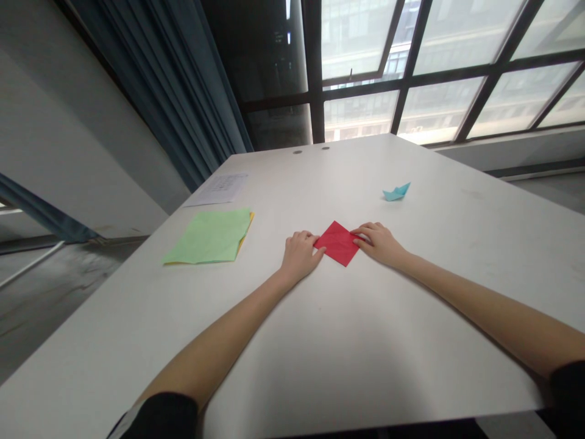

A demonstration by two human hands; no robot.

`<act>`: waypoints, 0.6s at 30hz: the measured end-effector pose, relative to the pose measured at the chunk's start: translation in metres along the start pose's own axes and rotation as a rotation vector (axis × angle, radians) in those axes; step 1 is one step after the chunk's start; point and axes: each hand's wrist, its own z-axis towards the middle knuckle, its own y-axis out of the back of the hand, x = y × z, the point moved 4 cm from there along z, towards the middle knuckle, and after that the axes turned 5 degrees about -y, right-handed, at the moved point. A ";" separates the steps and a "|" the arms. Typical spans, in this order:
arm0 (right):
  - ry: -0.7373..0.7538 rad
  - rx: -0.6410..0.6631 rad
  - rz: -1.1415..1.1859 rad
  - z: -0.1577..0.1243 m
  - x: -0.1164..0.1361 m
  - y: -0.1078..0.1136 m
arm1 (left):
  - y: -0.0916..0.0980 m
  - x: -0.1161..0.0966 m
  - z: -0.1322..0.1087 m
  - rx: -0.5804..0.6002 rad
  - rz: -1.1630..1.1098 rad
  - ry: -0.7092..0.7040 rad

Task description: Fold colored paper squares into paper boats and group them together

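Note:
A red square of folded paper lies flat on the white table, turned so its corners point left, right, near and far. My left hand has its fingers closed on the paper's left corner, thumb toward the near side. At the right corner, my right hand pinches the paper between thumb and fingers. Faint crease lines run across the red surface. Farther back on the right, a light blue folded paper boat rests on the table, apart from both hands.
To the left lies a stack of green paper with a yellow edge under it. Behind it is a white printed sheet. The white table reaches toward the windows, with two round holes near its far edge. A blue curtain hangs at the left.

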 end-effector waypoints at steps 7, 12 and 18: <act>0.003 -0.010 -0.008 -0.001 0.001 0.000 | 0.006 -0.003 -0.001 -0.060 0.015 -0.040; 0.019 -0.033 0.028 0.001 -0.002 -0.002 | 0.008 -0.005 -0.001 -0.085 0.024 -0.059; 0.022 -0.080 0.171 0.001 -0.006 -0.002 | 0.006 -0.003 -0.001 -0.096 0.024 -0.048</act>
